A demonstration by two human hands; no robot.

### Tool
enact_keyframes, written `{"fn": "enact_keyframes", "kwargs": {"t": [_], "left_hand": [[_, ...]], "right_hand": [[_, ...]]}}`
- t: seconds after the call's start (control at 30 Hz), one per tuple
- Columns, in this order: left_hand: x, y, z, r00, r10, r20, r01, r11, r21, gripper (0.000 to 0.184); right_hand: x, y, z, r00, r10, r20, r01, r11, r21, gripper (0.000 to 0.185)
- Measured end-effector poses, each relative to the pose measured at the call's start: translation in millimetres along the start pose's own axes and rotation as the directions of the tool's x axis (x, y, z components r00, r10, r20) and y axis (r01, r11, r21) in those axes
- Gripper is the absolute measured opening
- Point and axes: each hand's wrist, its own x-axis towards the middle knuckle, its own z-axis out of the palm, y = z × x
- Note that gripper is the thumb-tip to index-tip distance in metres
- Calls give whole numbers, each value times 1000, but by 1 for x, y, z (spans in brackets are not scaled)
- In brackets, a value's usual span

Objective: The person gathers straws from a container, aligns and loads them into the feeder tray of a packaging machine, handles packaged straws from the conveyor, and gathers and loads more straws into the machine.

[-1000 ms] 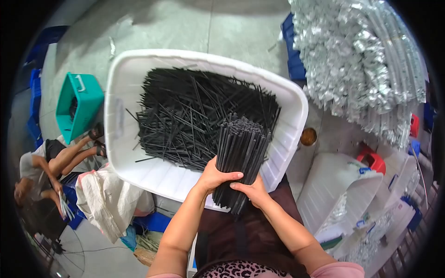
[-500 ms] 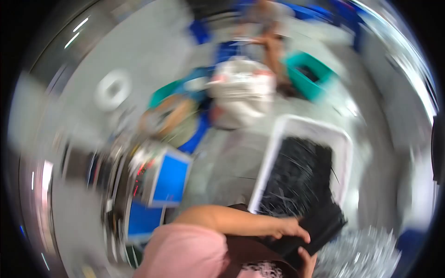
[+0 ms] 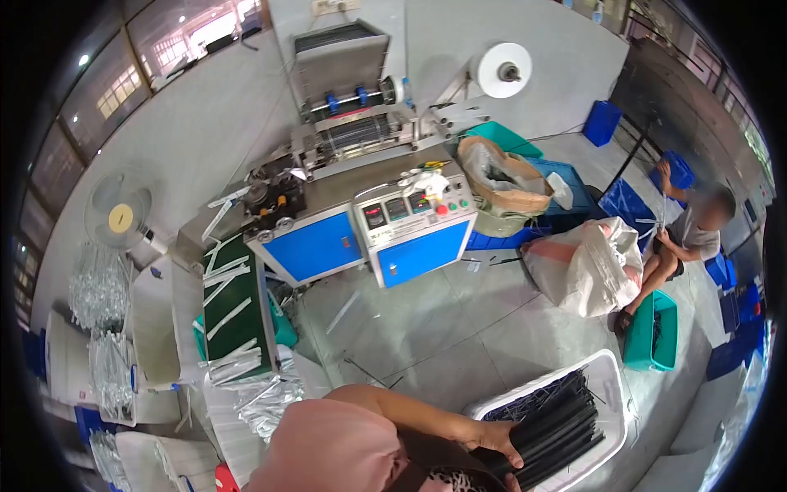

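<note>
My left hand (image 3: pixel 493 439) reaches in from a pink sleeve (image 3: pixel 332 443) and grips a bundle of long black strips (image 3: pixel 557 435) from above, thumb and fingers closed along its near end. At the bottom edge, only a bit of my right hand (image 3: pixel 513 483) shows against the same bundle; most of it is hidden. The bundle is tilted over a white bin (image 3: pixel 620 402). Inside that bin lie many thin black strips (image 3: pixel 531 399), partly covered by the bundle.
A machine with a control panel (image 3: pixel 418 211) and a green conveyor belt (image 3: pixel 229 307) stands ahead left. Beyond the bin are a white sack (image 3: pixel 586 266), a green bin (image 3: pixel 672 328) and a seated person (image 3: pixel 697 238). A fan (image 3: pixel 120 217) stands far left.
My view has turned right-to-left and sharpened, so the machine and belt now show in front. The black bundle stays in my hands over the white bin.
</note>
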Motion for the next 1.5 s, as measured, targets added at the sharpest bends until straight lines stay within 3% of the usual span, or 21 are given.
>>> {"fn": "enact_keyframes", "kwargs": {"t": [0.03, 0.07, 0.17, 0.23, 0.3, 0.5, 0.57, 0.73, 0.83, 0.87, 0.9, 0.93, 1.03, 1.1, 1.13, 1.17, 1.23, 1.33, 1.43, 1.47, 1.5], "left_hand": [[-20, 2, -3, 992, 122, -36, -122, 993, -1, 81], [-35, 4, -6, 970, 176, -165, -150, 975, 162, 80], [-71, 11, -17, 916, 260, -307, -229, 964, 134, 77], [-88, 21, -28, 918, 188, -348, -196, 981, 13, 74], [-100, 25, -37, 786, 377, -489, -346, 925, 157, 68], [-124, 54, -93, 549, 402, -732, -441, 884, 154, 55], [-124, 68, -133, 523, 375, -766, -524, 850, 59, 51], [-120, 153, -272, 445, 471, -761, -575, 802, 160, 51], [-111, 198, -398, 398, 510, -763, -588, 780, 215, 52], [-106, 207, -436, 371, 500, -783, -605, 769, 205, 53], [-102, 217, -467, 423, 233, -876, -564, 824, -53, 51], [-93, 212, -505, 504, 100, -858, -581, 774, -251, 52], [-88, 202, -516, 389, 132, -912, -526, 844, -102, 57], [-91, 207, -488, 508, 70, -858, -608, 735, -300, 53], [-92, 219, -468, 430, 102, -897, -619, 756, -211, 47], [-98, 238, -445, 417, 179, -891, -673, 720, -171, 59], [-103, 269, -414, 425, 65, -903, -700, 655, -282, 62], [-115, 330, -381, 300, 227, -926, -859, 486, -159, 57], [-155, 419, -337, 116, 266, -957, -927, 374, -9, 49], [-173, 448, -321, 78, 270, -960, -938, 345, 21, 46], [-186, 469, -310, 40, 331, -943, -956, 288, 61, 46]], "right_hand": [[1, 4, 9, 999, -23, 31, 25, 999, -45, 58], [1, 7, 13, 995, -64, 75, 71, 993, -93, 58], [-3, 9, 30, 971, -135, 198, 169, 971, -168, 58], [-5, -23, 70, 985, 3, 174, 4, 999, -42, 56], [12, -36, 91, 973, 41, 229, -28, 998, -63, 57], [106, -51, 156, 821, 140, 553, -156, 988, -17, 61], [149, -49, 185, 801, 212, 560, -224, 973, -47, 65], [301, -44, 271, 771, 95, 630, -85, 995, -46, 55], [414, -42, 350, 735, 9, 678, 27, 999, -44, 65], [452, -24, 370, 752, 85, 654, -43, 996, -80, 63], [485, -8, 382, 758, 175, 629, -118, 984, -132, 60], [511, 7, 389, 762, 263, 593, -217, 965, -148, 58], [531, 15, 394, 724, 388, 570, -319, 921, -222, 55], [517, -22, 389, 646, 575, 502, -428, 817, -386, 57], [515, -37, 390, 665, 535, 521, -370, 842, -392, 59], [509, -54, 389, 683, 484, 547, -301, 869, -393, 61], [502, -113, 409, 620, 436, 653, -273, 900, -341, 65], [516, -194, 443, 496, 356, 792, 163, 857, -488, 79], [508, -298, 505, 417, 222, 881, 686, 559, -466, 99], [506, -326, 526, 267, 134, 954, 799, 523, -297, 103], [493, -363, 542, 236, 134, 963, 874, 404, -270, 103]]}}
